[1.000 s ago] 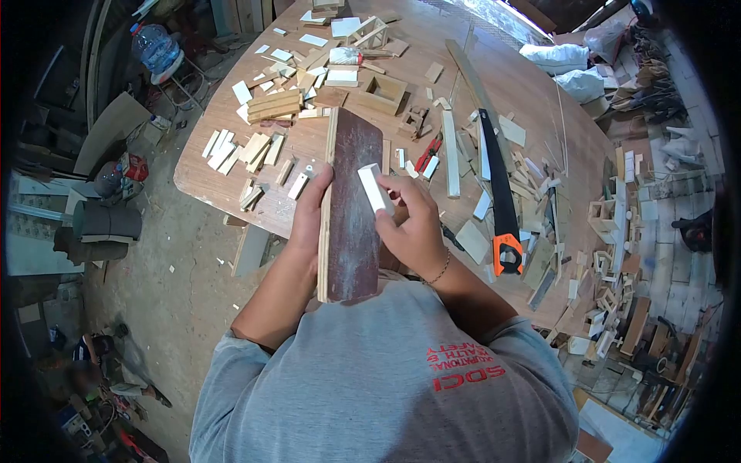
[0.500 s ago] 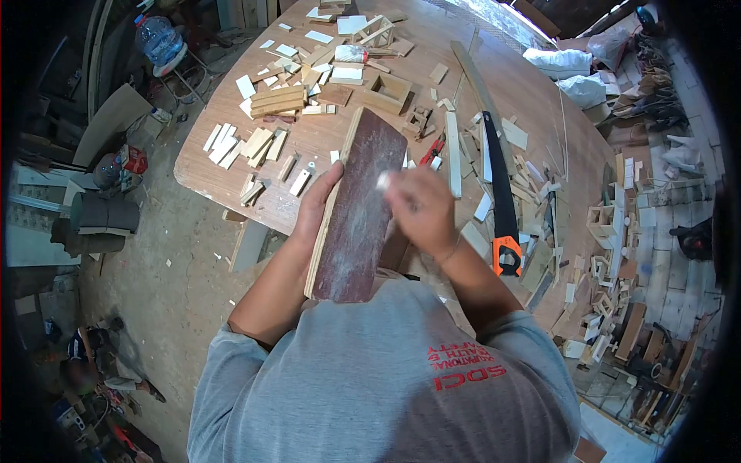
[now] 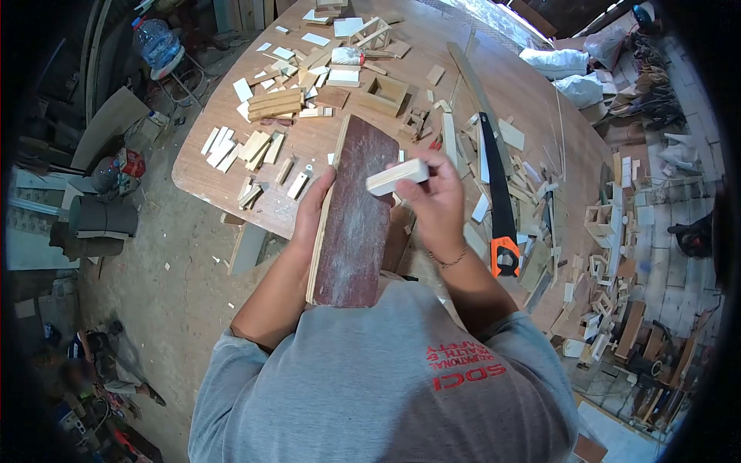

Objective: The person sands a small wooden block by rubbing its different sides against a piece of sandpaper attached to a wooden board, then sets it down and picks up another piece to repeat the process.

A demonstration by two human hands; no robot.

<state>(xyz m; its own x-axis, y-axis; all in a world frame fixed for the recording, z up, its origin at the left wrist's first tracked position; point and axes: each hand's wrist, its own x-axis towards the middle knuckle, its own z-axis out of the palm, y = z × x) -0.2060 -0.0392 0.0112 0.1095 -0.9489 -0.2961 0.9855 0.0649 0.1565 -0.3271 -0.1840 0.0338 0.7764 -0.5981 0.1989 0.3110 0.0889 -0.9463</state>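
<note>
A long board with a dark red, whitish-scuffed face [image 3: 355, 224] is tilted in front of my chest, its lower end by my shirt. My left hand [image 3: 312, 204] grips its left edge, the fingers hidden behind it. Between the thumb and fingers of my right hand [image 3: 438, 197] is a small pale wooden block [image 3: 397, 177], held over the upper right part of the red face. Whether the block touches the board cannot be made out.
On the wooden table [image 3: 309, 139] lie many wood offcuts, an open wooden box [image 3: 386, 96] and a handsaw [image 3: 500, 185] with an orange handle at the right. A person [image 3: 96, 351] is at the lower left. A water bottle [image 3: 157, 42] stands on a stool.
My right hand has turned and opened out slightly, bringing the mostly hidden block into view. The board has shifted slightly down and left.
</note>
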